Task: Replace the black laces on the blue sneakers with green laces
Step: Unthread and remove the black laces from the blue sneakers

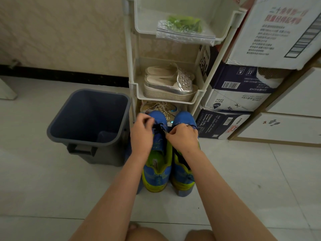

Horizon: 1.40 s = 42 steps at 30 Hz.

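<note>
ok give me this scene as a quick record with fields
left hand: pinches black lace
right hand: pinches the same black lace
blue sneakers: side by side on floor, toes toward rack
green laces: in clear bag on the rack's top tray
bin: dark, open, beside the blue sneakers
silver shoes: middle tray

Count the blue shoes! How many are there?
2. The left blue sneaker stands on the floor beside the grey bin; the right blue sneaker stands next to it, near the boxes. The left hand and right hand cover parts of them.
</note>
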Available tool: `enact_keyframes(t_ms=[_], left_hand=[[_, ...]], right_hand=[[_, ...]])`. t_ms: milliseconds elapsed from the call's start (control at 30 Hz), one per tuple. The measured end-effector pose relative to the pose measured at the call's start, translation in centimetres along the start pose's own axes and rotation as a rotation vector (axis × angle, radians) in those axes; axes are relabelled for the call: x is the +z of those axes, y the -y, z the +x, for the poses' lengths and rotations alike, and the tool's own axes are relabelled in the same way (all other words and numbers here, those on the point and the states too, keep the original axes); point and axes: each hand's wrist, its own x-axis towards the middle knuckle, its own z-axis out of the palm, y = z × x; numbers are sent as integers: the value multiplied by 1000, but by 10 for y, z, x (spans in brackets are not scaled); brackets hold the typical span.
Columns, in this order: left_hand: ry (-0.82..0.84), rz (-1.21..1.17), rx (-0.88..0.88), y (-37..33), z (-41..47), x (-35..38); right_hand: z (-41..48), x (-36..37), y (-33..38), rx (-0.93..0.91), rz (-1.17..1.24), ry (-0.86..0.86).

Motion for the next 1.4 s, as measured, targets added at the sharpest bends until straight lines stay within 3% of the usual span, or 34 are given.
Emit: enact_keyframes(t_ms=[100,167,233,367,467,533,600,700,767,933,1000,1067,1133,1233,1333,1400], left_hand=[[-322,-651,-347,-10,5,-14],[-373,-859,-460,-8,9,-20],[-266,-605,-393,-7,8,-20],[184,230,-87,5,1,-10],[332,476,-30,7,4,-13],[308,508,-19,7,5,-16],[173,404,-32,4,3,-19],[-169,126,-261,3,5,-30],[-256,44,-378,7,7,-35],[149,333,-264,3,0,-25],[127,492,-167,-2,0,-26],[126,477,-121,-5,2,-27],[228,384,-163,-9,2,-26],[388,427,-221,-14,0,-26],[390,428,-251,-9,-1,-27],[376,417,-259,-7,-2,-27]], right_hand=[[1,3,0,2,-7,-2],[1,3,0,0,-4,-4],[1,2,1,0,-1,-9],[-1,1,2,4,-12,-9],[-1,0,2,14,-9,-3],[-1,-1,3,17,-5,1],[-2,-1,3,20,4,5],[-3,-2,4,37,26,6],[-5,-4,7,44,27,21],[-19,-12,21,-107,61,-48],[-19,-12,27,-187,20,-84],[-17,-8,32,-231,-46,-68],[-16,0,35,-254,-96,-47],[-11,8,37,-237,-187,-51],[-9,11,40,-242,-226,-85],[-6,12,37,-215,-116,-132]])
